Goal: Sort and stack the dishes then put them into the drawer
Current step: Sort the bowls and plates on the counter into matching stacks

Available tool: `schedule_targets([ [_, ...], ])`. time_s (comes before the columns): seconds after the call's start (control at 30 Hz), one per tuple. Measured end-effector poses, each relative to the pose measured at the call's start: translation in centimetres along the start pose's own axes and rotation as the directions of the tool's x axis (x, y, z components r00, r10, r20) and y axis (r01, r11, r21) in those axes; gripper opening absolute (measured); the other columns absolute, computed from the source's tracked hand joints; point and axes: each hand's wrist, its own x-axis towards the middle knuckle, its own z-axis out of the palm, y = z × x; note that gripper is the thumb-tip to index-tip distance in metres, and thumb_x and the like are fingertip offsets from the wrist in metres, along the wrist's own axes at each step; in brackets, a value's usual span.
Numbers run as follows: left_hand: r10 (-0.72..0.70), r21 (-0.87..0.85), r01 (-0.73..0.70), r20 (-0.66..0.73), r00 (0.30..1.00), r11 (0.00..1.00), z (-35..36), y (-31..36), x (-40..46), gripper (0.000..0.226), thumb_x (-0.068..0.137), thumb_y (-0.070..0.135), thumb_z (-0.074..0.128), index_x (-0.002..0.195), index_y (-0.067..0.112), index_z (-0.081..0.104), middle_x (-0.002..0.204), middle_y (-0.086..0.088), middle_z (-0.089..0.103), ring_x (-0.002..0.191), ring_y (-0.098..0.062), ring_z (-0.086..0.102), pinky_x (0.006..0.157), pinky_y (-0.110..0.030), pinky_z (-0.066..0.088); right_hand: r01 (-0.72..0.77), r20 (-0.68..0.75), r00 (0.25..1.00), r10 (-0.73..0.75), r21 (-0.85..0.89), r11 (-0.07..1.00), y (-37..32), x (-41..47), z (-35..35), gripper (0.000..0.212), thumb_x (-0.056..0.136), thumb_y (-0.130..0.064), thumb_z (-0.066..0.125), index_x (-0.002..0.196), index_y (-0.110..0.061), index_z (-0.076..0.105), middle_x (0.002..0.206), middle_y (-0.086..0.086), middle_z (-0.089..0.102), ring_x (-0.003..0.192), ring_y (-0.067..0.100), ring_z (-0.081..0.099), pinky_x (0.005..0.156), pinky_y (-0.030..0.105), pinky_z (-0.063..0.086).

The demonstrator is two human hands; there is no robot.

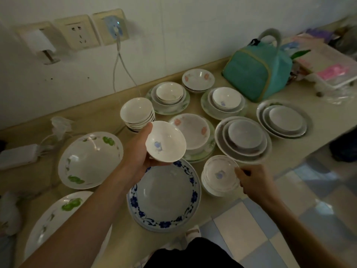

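My left hand (138, 151) holds a small white bowl with a blue flower (165, 144) tilted above a blue-rimmed deep plate (164, 196). My right hand (255, 180) pinches the rim of the top bowl in a short stack of small blue-flower bowls (220, 175) at the counter's front edge. A stack of several plain white small bowls (137, 115) stands just beyond my left hand. Two large green-patterned bowls (89, 160) (58, 219) lie at the left. Further back are mixed stacks of plates and bowls (170, 97) (225, 102) (191, 132) (243, 139) (284, 118) and a pink-flower bowl (198, 79).
A teal lunch bag (257, 74) and plastic bags (328, 74) sit at the back right of the beige counter (123, 242). A white power adapter (17, 156) with cables lies at the left. Wall sockets (77, 33) are above. The tiled floor (289, 219) is on the right.
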Motion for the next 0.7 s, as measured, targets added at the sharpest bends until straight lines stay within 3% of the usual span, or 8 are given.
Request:
schedule_targets([
  [0.17, -0.024, 0.023, 0.023, 0.029, 0.999, 0.999, 0.9, -0.1, 0.2, 0.042, 0.101, 0.052, 0.047, 0.131, 0.027, 0.062, 0.118, -0.006, 0.075, 0.106, -0.032, 0.072, 0.070, -0.052, 0.062, -0.065, -0.008, 0.998, 0.065, -0.086, 0.994, 1.6, 0.0, 1.9, 0.052, 0.099, -0.017, 0.059, 0.049, -0.016, 0.045, 0.046, -0.003, 0.039, 0.044, 0.011, 0.035, 0.050, 0.029, 0.027],
  [0.3, -0.026, 0.009, 0.025, 0.041, 0.999, 1.000, 0.5, -0.2, 0.4, 0.037, 0.102, 0.051, 0.046, 0.125, 0.028, 0.064, 0.112, -0.004, 0.077, 0.098, -0.029, 0.075, 0.064, -0.048, 0.062, -0.085, -0.020, 0.996, 0.083, -0.130, 0.988, 1.8, 0.5, 2.8, 0.056, 0.098, -0.016, 0.059, 0.048, -0.019, 0.035, 0.045, -0.007, 0.030, 0.043, 0.011, 0.030, 0.049, 0.029, 0.024],
  [0.4, -0.015, -0.009, 0.016, 0.047, 0.999, 1.000, -0.1, -0.1, 0.6, 0.035, 0.102, 0.051, 0.045, 0.121, 0.029, 0.065, 0.108, -0.003, 0.078, 0.092, -0.026, 0.077, 0.063, -0.047, 0.062, -0.098, 0.011, 0.995, 0.100, -0.137, 0.986, 2.2, 1.0, 3.1, 0.055, 0.099, -0.017, 0.059, 0.048, -0.019, 0.038, 0.046, -0.005, 0.033, 0.045, 0.012, 0.033, 0.050, 0.030, 0.026],
  [0.47, -0.005, -0.025, 0.006, 0.052, 0.999, 1.000, -0.4, -0.1, 0.7, 0.038, 0.103, 0.052, 0.044, 0.123, 0.028, 0.065, 0.108, -0.003, 0.078, 0.093, -0.027, 0.077, 0.063, -0.047, 0.061, -0.111, 0.061, 0.991, 0.121, -0.142, 0.984, 2.3, 1.1, 3.1, 0.050, 0.101, -0.020, 0.059, 0.052, -0.013, 0.051, 0.049, 0.002, 0.042, 0.048, 0.015, 0.040, 0.053, 0.032, 0.033],
  [0.57, 0.003, -0.053, 0.000, 0.052, 0.999, 0.999, -0.9, 0.0, 0.9, 0.040, 0.103, 0.052, 0.043, 0.124, 0.026, 0.065, 0.110, -0.005, 0.078, 0.094, -0.028, 0.076, 0.063, -0.047, 0.061, -0.118, 0.158, 0.977, 0.142, -0.149, 0.982, 2.0, 1.2, 2.6, 0.035, 0.101, -0.030, 0.060, 0.078, -0.006, 0.073, 0.069, 0.014, 0.068, 0.062, 0.026, 0.061, 0.064, 0.041, 0.050],
  [0.63, -0.006, -0.085, 0.010, 0.045, 0.999, 0.996, -1.3, 0.0, 0.9, 0.041, 0.103, 0.053, 0.044, 0.123, 0.025, 0.066, 0.109, -0.006, 0.078, 0.093, -0.029, 0.076, 0.062, -0.047, 0.061, -0.107, 0.170, 0.976, 0.139, -0.186, 0.977, 1.1, 1.2, 1.6, 0.031, 0.098, -0.041, 0.062, 0.090, -0.013, 0.071, 0.073, 0.004, 0.065, 0.065, 0.017, 0.060, 0.064, 0.033, 0.047],
  [0.7, 0.000, -0.106, 0.004, 0.035, 0.999, 0.994, -1.6, 0.1, 1.1, 0.040, 0.103, 0.053, 0.044, 0.120, 0.026, 0.068, 0.111, -0.006, 0.078, 0.095, -0.031, 0.076, 0.063, -0.048, 0.061, -0.024, 0.110, 0.993, 0.048, -0.206, 0.978, -0.8, 1.3, 0.5, 0.034, 0.093, -0.051, 0.063, 0.087, -0.017, 0.064, 0.065, -0.008, 0.055, 0.057, 0.007, 0.050, 0.059, 0.027, 0.041],
])
